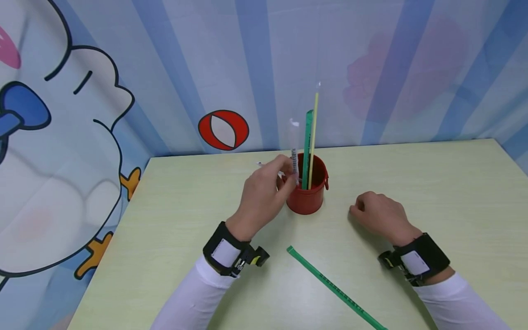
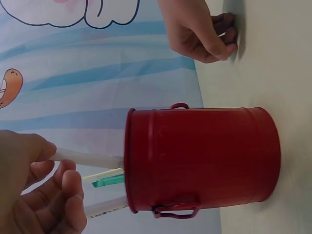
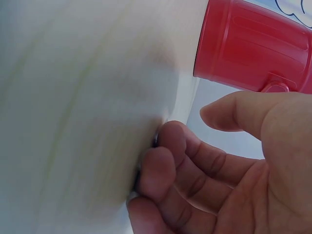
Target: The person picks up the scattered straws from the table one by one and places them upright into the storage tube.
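My left hand (image 1: 264, 192) is at the left side of the red bucket (image 1: 306, 201). Between thumb and fingers it pinches a white wrapped straw (image 2: 87, 158), whose far end goes inside the bucket's rim. Also standing in the bucket are a clear-wrapped straw with printing (image 1: 294, 151), a green wrapped straw (image 1: 308, 146) and a thin yellow straw (image 1: 314, 133). To the bucket's right, my right hand (image 1: 381, 215) rests on the table with loosely curled fingers and holds nothing. Another green wrapped straw (image 1: 330, 285) lies slantwise on the table between my forearms.
The bucket stands upright near the back of the pale wooden table (image 1: 433, 178), with a small handle loop (image 1: 327, 182) on its side. Behind the table hangs a blue striped cloth (image 1: 173, 82) with cartoon prints. Each wrist wears a black strap with a small camera.
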Motion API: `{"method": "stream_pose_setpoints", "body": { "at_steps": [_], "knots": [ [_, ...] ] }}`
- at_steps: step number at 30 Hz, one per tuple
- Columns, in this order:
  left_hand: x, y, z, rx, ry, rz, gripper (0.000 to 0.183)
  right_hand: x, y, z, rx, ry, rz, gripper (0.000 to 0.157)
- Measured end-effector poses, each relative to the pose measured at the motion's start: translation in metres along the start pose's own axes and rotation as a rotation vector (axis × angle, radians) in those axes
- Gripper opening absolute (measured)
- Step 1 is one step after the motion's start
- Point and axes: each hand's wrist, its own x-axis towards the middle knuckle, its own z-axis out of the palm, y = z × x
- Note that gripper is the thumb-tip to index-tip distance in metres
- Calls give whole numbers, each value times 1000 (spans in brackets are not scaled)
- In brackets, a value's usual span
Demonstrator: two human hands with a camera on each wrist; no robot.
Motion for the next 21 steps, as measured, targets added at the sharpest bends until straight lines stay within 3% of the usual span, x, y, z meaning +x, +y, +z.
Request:
{"method": "stream_pose_setpoints", "body": {
  "at_steps": [9, 21],
  "knots": [
    [-3, -11, 11, 1, -11, -31, 9, -1, -1, 0, 1, 6, -1, 24],
    [-7, -23, 20, -2, -39, -123, 9, -1, -1, 0, 0, 0, 6, 23]
  ]
}}
